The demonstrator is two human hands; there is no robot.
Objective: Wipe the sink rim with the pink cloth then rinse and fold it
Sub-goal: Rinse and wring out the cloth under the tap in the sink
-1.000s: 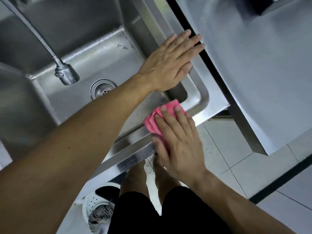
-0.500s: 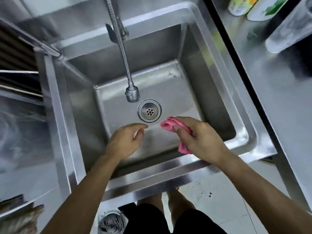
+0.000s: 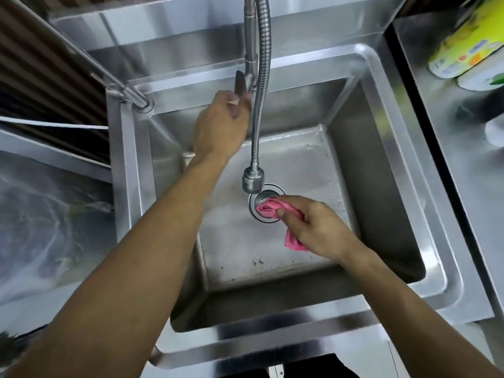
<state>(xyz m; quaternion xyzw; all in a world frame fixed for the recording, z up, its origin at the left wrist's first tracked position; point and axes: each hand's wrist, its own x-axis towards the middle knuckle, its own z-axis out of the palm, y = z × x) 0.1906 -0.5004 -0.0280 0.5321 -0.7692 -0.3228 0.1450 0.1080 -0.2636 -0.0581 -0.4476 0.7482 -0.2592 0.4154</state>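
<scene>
The pink cloth (image 3: 270, 209) is bunched in my right hand (image 3: 317, 227), low inside the steel sink (image 3: 387, 165), just over the drain (image 3: 268, 196) and under the faucet's spray head (image 3: 253, 181). A tail of the cloth hangs out below my palm. My left hand (image 3: 219, 125) reaches to the back of the basin, its fingers closed around the faucet's dark lever (image 3: 240, 83). No water runs from the spray head. The sink rim (image 3: 272, 334) runs along the near edge below my arms.
A flexible metal hose (image 3: 260, 85) hangs down the middle of the basin. A steel counter (image 3: 450, 148) on the right carries a yellow-green bottle (image 3: 463, 42) and a white one. A metal rail (image 3: 81, 61) crosses the left, above a wet steel surface.
My left hand rose from the near side of the basin to the faucet lever. My right hand carried the cloth under the spray head, over the drain.
</scene>
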